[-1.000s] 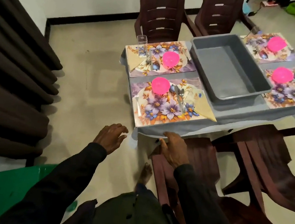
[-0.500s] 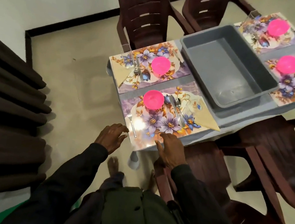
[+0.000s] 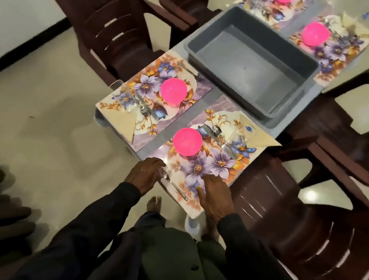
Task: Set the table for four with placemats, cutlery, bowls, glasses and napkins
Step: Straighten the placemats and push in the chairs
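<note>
Four floral placemats lie on the small table, each with a pink bowl. On the nearest placemat (image 3: 213, 164) sit a pink bowl (image 3: 187, 141), a fork (image 3: 173, 184), a knife and spoon (image 3: 220, 136), a clear glass (image 3: 243, 134) and a beige napkin (image 3: 264, 140). My left hand (image 3: 145, 173) rests with flat fingers on the placemat's near left corner, beside the fork. With straight fingers my right hand (image 3: 215, 196) presses on the near edge of the same placemat. The far left placemat (image 3: 151, 96) carries a bowl (image 3: 173, 90), napkin and glass.
An empty grey tub (image 3: 253, 62) stands in the table's middle. Dark brown plastic chairs (image 3: 303, 226) surround the table, one right beside my right arm. Two further settings (image 3: 329, 46) lie beyond the tub. A dark curtain hangs at the left.
The view has closed in on the table. Both hands moved forward from below the table edge onto the nearest placemat's near edge.
</note>
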